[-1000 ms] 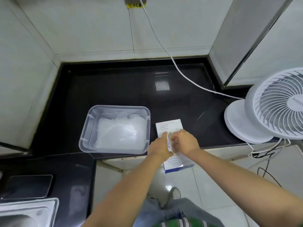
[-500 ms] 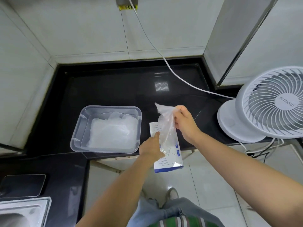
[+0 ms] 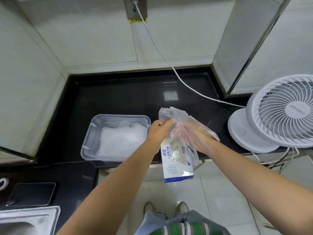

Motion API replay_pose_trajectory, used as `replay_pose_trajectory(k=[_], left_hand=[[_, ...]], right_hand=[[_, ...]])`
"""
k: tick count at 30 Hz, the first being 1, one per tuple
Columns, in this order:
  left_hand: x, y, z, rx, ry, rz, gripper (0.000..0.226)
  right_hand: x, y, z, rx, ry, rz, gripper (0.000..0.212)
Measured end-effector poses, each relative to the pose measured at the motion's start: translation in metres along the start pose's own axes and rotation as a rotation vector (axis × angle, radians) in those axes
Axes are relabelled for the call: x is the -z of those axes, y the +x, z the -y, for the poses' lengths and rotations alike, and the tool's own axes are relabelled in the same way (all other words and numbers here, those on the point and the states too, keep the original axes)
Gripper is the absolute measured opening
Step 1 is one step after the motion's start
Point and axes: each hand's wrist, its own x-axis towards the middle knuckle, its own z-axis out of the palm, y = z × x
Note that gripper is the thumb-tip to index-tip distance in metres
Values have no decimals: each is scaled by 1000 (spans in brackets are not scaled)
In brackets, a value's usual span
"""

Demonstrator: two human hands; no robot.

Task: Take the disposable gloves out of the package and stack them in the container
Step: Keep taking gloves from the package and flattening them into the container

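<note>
Head view: the left hand (image 3: 160, 131) has its fingers clamped on a clear glove (image 3: 169, 112) held above the box (image 3: 177, 168), which overhangs the desk (image 3: 118, 99) edge. The right hand (image 3: 199, 140) lies under the film, fingers straight and apart. A stack of gloves (image 3: 122, 141) fills the container (image 3: 88, 150) just left.

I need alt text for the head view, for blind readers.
The left hand pinches a clear disposable glove, draped over the flat right hand, above the glove box. A clear container of gloves stands left of it.
</note>
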Motion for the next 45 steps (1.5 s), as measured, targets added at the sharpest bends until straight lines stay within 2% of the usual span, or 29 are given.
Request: replay_pose_trajectory(k=[2,4,5,7,9,11,14,16,18,19,20,21,23,25,27,29,32,34,36,38,40,42,45], left_hand=[[6,3,-7,-32,49,-70,22],[16,5,-8,-116,48,-154,18],[23,5,-8,-153,60,-189,18],[40,6,-5,-211,121,-234,19],[58,7,0,-247,247,-252,20],[76,8,4,-251,330,-254,21],[95,6,9,-203,269,-201,13],[106,5,11,-199,275,-187,8],[120,5,15,-203,280,-176,6],[128,6,16,-207,281,-163,8],[135,8,19,-209,294,-150,12],[142,10,21,-207,302,-142,16],[158,15,27,-176,299,-168,24],[174,21,36,-188,299,-221,28],[187,26,45,-265,468,-271,32],[197,27,51,-278,645,-319,35],[204,28,49,-190,778,-336,34],[206,29,49,-193,896,-332,39],[206,36,52,-206,990,-299,37],[206,39,53,-219,1035,-280,35],[205,45,56,-235,1044,-241,38],[206,50,57,-211,1066,-222,41],[203,52,59,-183,1155,-190,46]], right_hand=[[-3,8,-6,-3,-42,20,13],[-7,8,-9,6,-36,-28,21],[-12,7,-8,9,7,-96,31],[-16,8,-5,-10,118,-165,67],[-23,7,0,-18,176,-96,85],[-28,6,2,-33,189,-8,80],[-45,7,3,-28,209,194,66],[-59,9,4,-70,170,185,62],[-73,18,7,-53,-35,199,42],[-80,24,7,-35,-158,175,32],[-81,29,5,32,-274,115,30],[-81,36,2,74,-229,87,31],[-82,36,-3,127,51,82,37],[-86,41,-3,152,142,-49,46],[-94,53,1,167,123,-207,47],[-105,59,11,213,81,-361,40],[-124,58,22,467,-65,-498,28],[-143,53,28,698,-236,-484,29],[-160,55,25,826,-413,-343,31],[-177,61,17,689,-537,-88,26],[-187,71,0,361,-725,122,19],[-190,83,-22,73,-978,209,31],[-189,91,-43,-78,-1134,232,55]])
